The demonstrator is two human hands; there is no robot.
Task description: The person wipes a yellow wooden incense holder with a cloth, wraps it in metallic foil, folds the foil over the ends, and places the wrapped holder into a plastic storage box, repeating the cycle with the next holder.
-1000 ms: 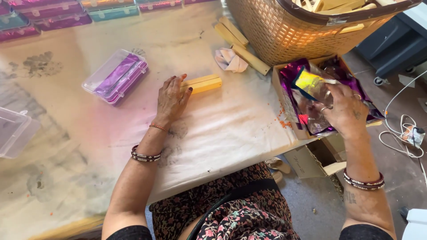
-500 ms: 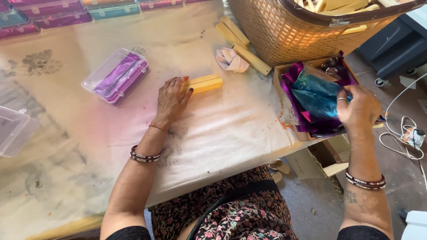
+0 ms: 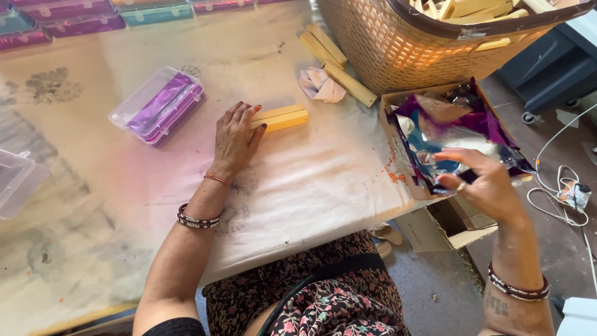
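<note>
My left hand lies flat on the paper-covered table, fingers apart, fingertips touching the left end of a yellow rectangular block. My right hand hovers over the near edge of a cardboard box filled with shiny purple and blue foil wrappers. Its fingers are spread and curled, and I see nothing clearly gripped in them. Both wrists wear beaded bracelets.
A clear case with purple contents lies left of the block. A large woven basket of pale wooden sticks stands behind the box, with loose sticks and crumpled paper beside it. Flat coloured cases line the far edge. A white cable runs over the floor.
My right hand held a yellow packet above the box, lowered into the wrappers, and has now drawn back to the box's near edge without it. The left hand has stayed on the block.
</note>
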